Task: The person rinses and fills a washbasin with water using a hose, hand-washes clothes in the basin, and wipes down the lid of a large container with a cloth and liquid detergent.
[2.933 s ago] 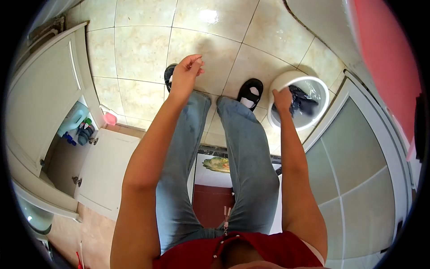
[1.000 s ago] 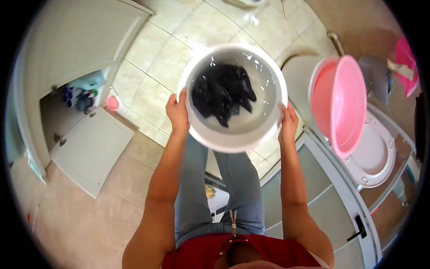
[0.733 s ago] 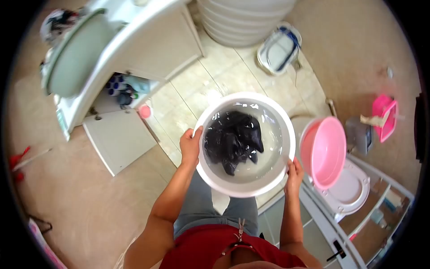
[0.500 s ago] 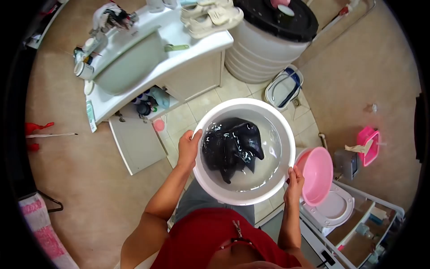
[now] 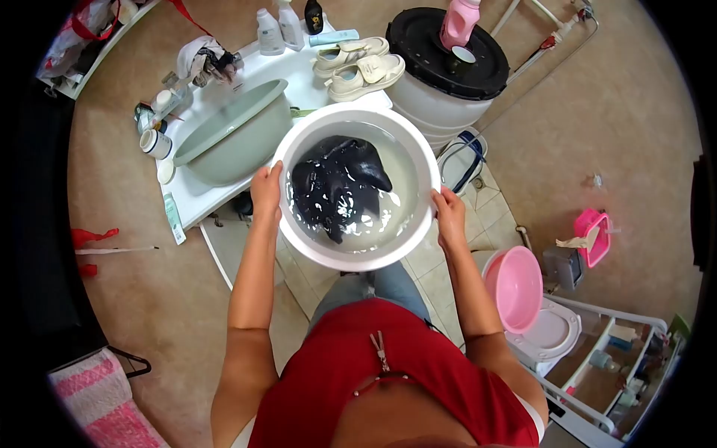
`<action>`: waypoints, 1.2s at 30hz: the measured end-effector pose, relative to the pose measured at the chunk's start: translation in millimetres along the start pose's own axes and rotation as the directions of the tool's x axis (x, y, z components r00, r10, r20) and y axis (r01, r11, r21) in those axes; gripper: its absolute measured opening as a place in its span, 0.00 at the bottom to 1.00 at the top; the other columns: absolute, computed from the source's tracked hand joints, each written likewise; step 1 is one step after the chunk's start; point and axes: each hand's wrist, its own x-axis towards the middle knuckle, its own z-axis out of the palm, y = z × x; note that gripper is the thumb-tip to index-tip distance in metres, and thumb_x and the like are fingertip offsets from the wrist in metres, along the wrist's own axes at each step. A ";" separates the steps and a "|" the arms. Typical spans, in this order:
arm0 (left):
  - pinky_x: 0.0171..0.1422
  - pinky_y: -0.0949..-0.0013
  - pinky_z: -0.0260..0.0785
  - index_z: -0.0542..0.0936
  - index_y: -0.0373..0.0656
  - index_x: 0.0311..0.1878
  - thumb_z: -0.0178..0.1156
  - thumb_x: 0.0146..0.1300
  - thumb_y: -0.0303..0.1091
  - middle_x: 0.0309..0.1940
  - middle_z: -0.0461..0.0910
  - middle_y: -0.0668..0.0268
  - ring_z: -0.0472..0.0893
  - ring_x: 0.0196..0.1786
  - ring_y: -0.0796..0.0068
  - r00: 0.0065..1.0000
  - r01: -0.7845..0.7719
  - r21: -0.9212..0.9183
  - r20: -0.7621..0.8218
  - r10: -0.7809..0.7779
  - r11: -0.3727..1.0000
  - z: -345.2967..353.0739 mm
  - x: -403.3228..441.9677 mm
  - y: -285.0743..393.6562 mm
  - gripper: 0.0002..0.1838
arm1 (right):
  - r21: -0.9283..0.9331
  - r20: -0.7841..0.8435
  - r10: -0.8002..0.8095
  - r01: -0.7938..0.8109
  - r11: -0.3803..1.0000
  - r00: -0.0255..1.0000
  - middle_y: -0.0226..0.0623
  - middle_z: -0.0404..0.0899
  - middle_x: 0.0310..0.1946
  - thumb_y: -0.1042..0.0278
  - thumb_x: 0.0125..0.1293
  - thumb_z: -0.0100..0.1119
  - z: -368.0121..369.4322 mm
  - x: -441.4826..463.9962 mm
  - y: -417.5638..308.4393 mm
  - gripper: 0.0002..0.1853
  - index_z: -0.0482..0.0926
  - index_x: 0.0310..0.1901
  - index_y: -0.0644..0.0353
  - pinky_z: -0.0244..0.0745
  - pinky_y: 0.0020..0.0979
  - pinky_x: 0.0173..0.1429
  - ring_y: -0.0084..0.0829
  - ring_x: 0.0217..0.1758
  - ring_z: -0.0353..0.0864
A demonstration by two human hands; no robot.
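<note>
A white basin hangs between my hands in front of my body. Clear water fills part of it, and dark wet cloth lies bunched in the water toward the left side. My left hand grips the basin's left rim, its thumb on top. On the opposite rim my right hand is closed in the same way. Fingers under the rim are partly hidden on both sides. The basin's far edge overlaps the front of the sink counter from this viewpoint; whether they touch I cannot tell.
A grey-green tub stands in the sink, with pale shoes and spray bottles behind. Right of the counter stands a lidded white barrel. A pink basin rests by the toilet. An open cabinet door juts out below.
The white basin has moved up and forward, toward the counter, with both hands still on its rim. The camera view has shifted, showing more of the counter's back and a pink bottle on the barrel.
</note>
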 end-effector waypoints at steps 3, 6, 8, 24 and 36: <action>0.25 0.74 0.55 0.74 0.44 0.23 0.59 0.61 0.38 0.17 0.70 0.74 0.64 0.20 0.84 0.998 0.037 -0.036 -0.046 -0.039 0.999 2.6 18.0 7.0 0.13 | 0.033 0.008 0.006 -0.007 0.999 1.000 0.31 0.79 0.32 0.69 0.63 0.54 20.0 30.6 2.1 0.13 0.77 0.45 0.69 0.67 0.21 0.34 0.19 0.30 0.73; 0.26 0.74 0.55 0.75 0.44 0.24 0.60 0.61 0.39 0.18 0.70 0.74 0.64 0.21 0.84 0.995 0.066 -0.059 -0.072 -0.070 0.996 8.5 18.7 18.4 0.12 | 0.071 0.005 0.024 -0.024 0.997 1.000 0.32 0.79 0.33 0.69 0.64 0.54 34.1 57.2 -0.2 0.13 0.77 0.45 0.69 0.68 0.21 0.36 0.19 0.31 0.74; 0.27 0.74 0.56 0.75 0.44 0.24 0.60 0.60 0.39 0.19 0.70 0.74 0.64 0.22 0.84 0.988 0.107 -0.032 -0.108 -0.109 0.994 14.1 15.2 24.7 0.12 | 0.101 -0.002 0.009 -0.009 0.995 1.000 0.33 0.79 0.33 0.70 0.64 0.54 37.5 72.2 -2.2 0.13 0.77 0.45 0.70 0.69 0.22 0.37 0.19 0.31 0.74; 0.26 0.74 0.57 0.75 0.39 0.27 0.60 0.60 0.37 0.19 0.70 0.72 0.64 0.21 0.83 0.990 0.123 -0.139 -0.051 -0.131 0.983 34.0 42.9 38.3 0.12 | 0.092 -0.142 -0.046 0.059 0.994 0.989 0.34 0.79 0.30 0.71 0.62 0.57 48.7 99.7 -23.7 0.12 0.77 0.44 0.70 0.68 0.21 0.33 0.19 0.28 0.74; 0.39 0.73 0.62 0.75 0.45 0.35 0.58 0.61 0.52 0.24 0.72 0.74 0.71 0.29 0.80 0.963 0.243 -0.144 0.151 -0.222 0.959 -18.3 63.9 62.2 0.18 | 0.211 -0.214 0.008 0.038 0.977 0.977 0.35 0.80 0.31 0.74 0.62 0.55 74.7 92.8 -12.8 0.10 0.78 0.43 0.70 0.71 0.22 0.35 0.22 0.30 0.77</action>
